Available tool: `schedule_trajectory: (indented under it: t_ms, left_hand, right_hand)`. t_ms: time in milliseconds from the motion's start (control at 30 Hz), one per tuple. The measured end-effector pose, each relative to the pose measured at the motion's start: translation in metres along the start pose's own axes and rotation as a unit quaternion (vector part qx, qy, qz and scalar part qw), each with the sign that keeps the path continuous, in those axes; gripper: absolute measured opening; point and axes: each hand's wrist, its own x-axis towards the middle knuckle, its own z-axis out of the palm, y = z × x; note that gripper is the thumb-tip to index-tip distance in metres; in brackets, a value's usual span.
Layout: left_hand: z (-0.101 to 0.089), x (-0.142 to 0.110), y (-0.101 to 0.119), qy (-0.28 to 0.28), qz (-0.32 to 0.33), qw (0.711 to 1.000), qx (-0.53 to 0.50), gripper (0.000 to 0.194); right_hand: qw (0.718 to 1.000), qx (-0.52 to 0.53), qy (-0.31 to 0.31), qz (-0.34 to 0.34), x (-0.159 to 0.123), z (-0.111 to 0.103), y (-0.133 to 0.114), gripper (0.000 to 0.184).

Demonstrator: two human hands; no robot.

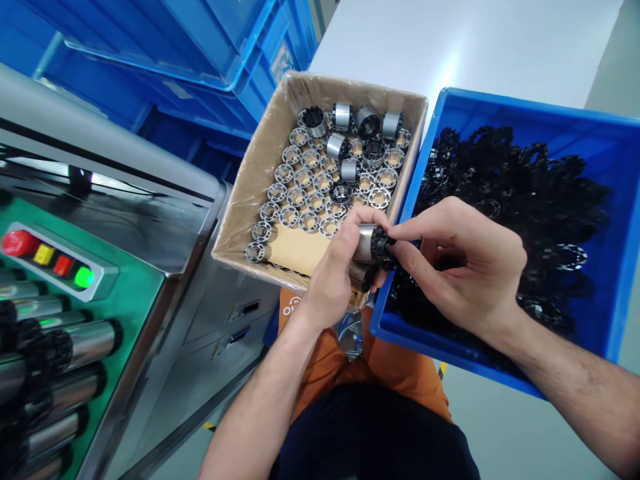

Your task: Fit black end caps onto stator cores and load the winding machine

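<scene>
My left hand (pixel 337 267) is closed around a silver metal cylinder (pixel 366 244), over the near right corner of the cardboard box. A second, darker cylinder (pixel 362 275) sits just below it in the same grip. A black toothed plastic ring (pixel 383 247) is on the right end of the upper cylinder. Thumb and forefinger of my right hand (pixel 457 267) pinch at this ring; whether it is fully seated I cannot tell. Inside the lined cardboard box (pixel 240 193) stand several slotted metal cores (pixel 303 178), some with black ends lying on top.
Right of the box, a blue bin (pixel 500 103) holds a heap of black plastic rings (pixel 530 193). At left stands a machine with a green panel (pixel 135 293), lit buttons (pixel 50 257) and rows of cylinders (pixel 90 343). Blue crates (pixel 200 47) are stacked behind it.
</scene>
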Motion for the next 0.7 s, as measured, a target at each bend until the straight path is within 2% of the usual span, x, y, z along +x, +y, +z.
schedule_trajectory:
  t_ms: [200,467,600,700]
  left_hand:
    - [0.002,-0.001,0.004,-0.015,0.001,1.0,0.005,0.051]
    - [0.003,-0.002,0.007,-0.036,-0.008,0.999,0.031,0.064]
    - [0.001,-0.004,0.006,-0.042,-0.011,0.997,0.058,0.069]
    - [-0.001,-0.004,0.003,-0.051,-0.005,0.997,0.051,0.065]
  right_hand:
    - [1.0,0.0,-0.018,0.014,-0.002,-0.002,0.001,0.02]
    - [0.999,-0.006,0.009,-0.052,-0.008,0.001,0.002,0.024]
    - [0.998,0.052,0.018,-0.014,-0.009,0.007,0.003,0.02]
    - [0.999,0.04,0.013,-0.011,-0.008,0.007,0.004,0.02]
